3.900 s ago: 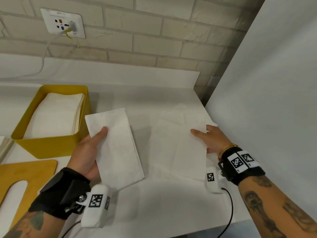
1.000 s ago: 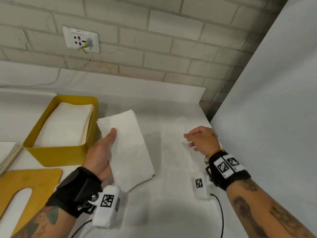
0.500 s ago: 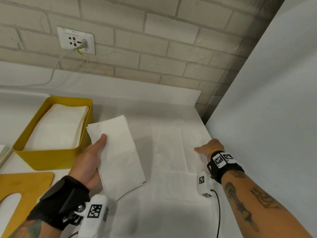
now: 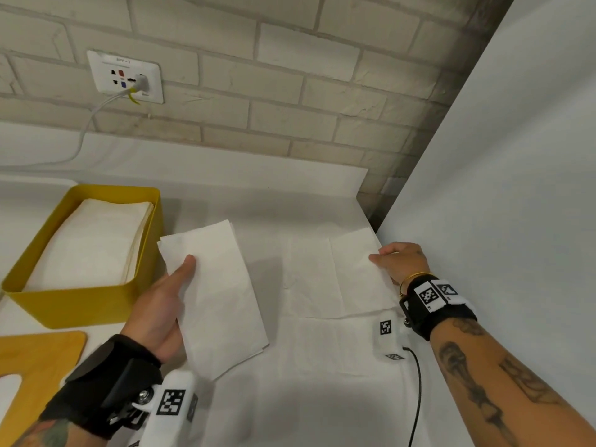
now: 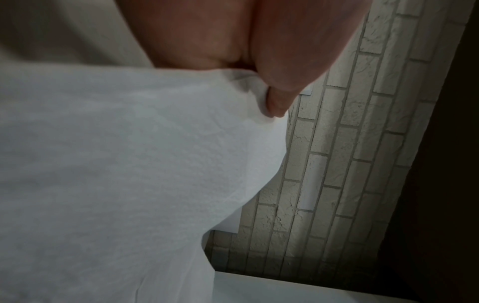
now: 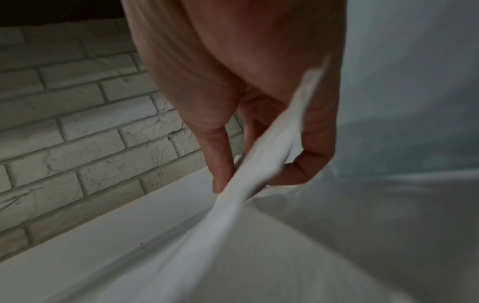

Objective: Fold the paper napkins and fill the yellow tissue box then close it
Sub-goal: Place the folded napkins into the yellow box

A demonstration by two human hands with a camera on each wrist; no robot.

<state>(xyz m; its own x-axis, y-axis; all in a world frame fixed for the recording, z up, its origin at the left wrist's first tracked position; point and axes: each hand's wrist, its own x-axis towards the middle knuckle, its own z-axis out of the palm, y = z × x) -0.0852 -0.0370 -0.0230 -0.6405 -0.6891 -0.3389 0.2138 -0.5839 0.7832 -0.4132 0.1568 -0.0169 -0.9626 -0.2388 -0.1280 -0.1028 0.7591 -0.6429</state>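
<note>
Folded white paper napkin (image 4: 219, 295) sits clamped in the left hand (image 4: 161, 311), yellow tissue box (image 4: 64, 304) at nine o'clock, while the right hand (image 4: 403, 262) pinches a flat unfolded white napkin (image 4: 335, 279) at three o'clock

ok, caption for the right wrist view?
Right hand pinching the edge of a paper napkin off the white table, brick wall behind.

You face a pale whitewashed brick wall (image 4: 290, 79) carrying a white multi-socket outlet plate (image 4: 125, 77) with a white cable (image 4: 87, 124) plugged in, above a white cloth-covered tabletop (image 4: 322, 408) that meets a plain smooth white panel (image 4: 516, 188) rising at your right.
</note>
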